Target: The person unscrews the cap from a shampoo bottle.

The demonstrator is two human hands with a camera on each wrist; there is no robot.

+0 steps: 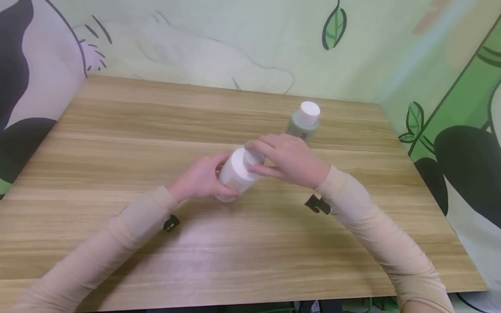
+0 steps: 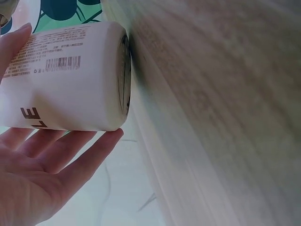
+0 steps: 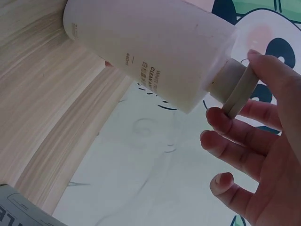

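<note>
A white bottle [image 1: 235, 176] with printed text and a barcode [image 2: 63, 63] is tilted over the middle of the table, its top leaning to the right. My left hand [image 1: 201, 178] holds its body, thumb on one side and fingers [image 2: 77, 148] along the other. At the top end, my right hand [image 1: 287, 158] pinches the pale cap [image 3: 241, 92] between thumb and fingers. The remaining fingers of that hand are bent, off the bottle. In the right wrist view, the bottle's body [image 3: 155, 42] bears small brown lettering.
Behind my right hand stands a grey-green bottle [image 1: 301, 124] with a white cap and dark lettering. The wood-grain table [image 1: 219, 256] meets a wall [image 1: 219, 39] painted with leaves and pandas. Cables [image 1: 369, 304] show below the front edge.
</note>
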